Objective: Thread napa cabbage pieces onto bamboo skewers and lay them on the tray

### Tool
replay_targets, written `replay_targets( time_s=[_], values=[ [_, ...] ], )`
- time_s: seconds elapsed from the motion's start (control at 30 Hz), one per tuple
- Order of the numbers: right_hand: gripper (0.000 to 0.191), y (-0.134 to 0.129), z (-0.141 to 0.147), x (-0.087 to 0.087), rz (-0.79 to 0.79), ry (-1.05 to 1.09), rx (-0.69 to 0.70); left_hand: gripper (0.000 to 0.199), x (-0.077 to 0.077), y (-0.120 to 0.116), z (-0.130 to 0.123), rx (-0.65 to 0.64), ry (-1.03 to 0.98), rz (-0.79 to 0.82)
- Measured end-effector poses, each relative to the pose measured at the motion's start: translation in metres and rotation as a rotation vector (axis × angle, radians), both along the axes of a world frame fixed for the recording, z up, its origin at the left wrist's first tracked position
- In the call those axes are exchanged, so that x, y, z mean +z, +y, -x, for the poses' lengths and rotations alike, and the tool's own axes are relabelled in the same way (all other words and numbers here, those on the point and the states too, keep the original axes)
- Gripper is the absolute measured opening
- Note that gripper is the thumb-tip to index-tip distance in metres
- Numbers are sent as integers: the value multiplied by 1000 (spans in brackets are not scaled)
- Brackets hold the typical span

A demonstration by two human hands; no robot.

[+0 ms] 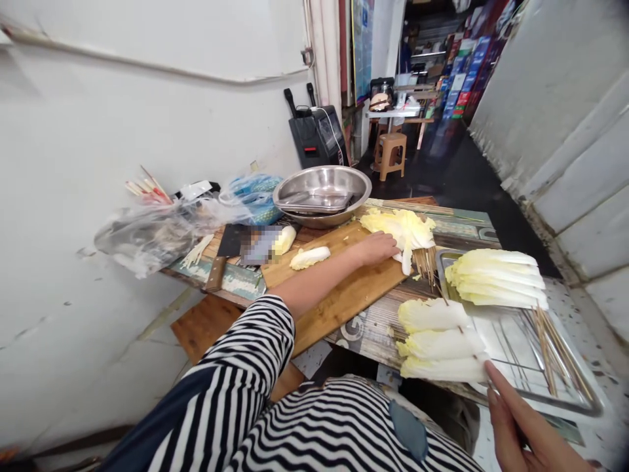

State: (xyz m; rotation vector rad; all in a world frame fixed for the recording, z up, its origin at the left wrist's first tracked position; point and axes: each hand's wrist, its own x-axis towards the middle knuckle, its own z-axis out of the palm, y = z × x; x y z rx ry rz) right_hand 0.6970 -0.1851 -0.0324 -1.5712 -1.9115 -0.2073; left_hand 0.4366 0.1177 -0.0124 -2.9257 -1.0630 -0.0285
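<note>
My left hand (377,249) reaches across the cutting board (339,308) to the pile of yellow-white cabbage leaves (403,228), its fingers bent over a leaf at the pile's near edge. At the lower right, my right hand (515,413) has its fingertips at the stem end of the nearest of three cabbage leaves (437,341) laid side by side; what its fingers pinch is too small to tell. Thin wooden skewers (425,267) lie beside the pile. More leaves are stacked (496,278) on a metal tray (597,400), above loose skewers (560,354).
A steel bowl (322,190) holding a metal tray stands behind the board. A cleaver with a wooden handle (215,274) lies at the left, near plastic bags (147,236). Two small cabbage pieces (310,257) are by the board's left end. A wall borders the left side.
</note>
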Motion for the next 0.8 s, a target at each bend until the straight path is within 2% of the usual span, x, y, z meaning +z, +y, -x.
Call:
replay_targets(
  time_s=[0.13, 0.23, 0.37, 0.5, 0.57, 0.67, 0.8],
  values=[
    [63, 0, 9, 3, -14, -15, 0, 27, 11, -9, 11, 39, -50, -8],
    [51, 2, 10, 2, -17, 11, 33, 26, 12, -32, 23, 97, -96, -5],
    [40, 10, 10, 2, -68, -60, 131, 35, -5, -76, 39, 206, -165, -19],
    [37, 16, 17, 5, -23, -16, 163, 32, -21, -110, 49, 269, -221, 24],
    [35, 17, 21, 6, 12, 46, 122, 34, -19, -116, 52, 292, -289, 95],
    [33, 16, 23, 6, 69, 119, 36, 36, -9, -115, 53, 365, -339, 212],
    [33, 18, 23, 4, 87, 116, 38, 33, -1, -113, 52, 435, -184, 216]
  ],
)
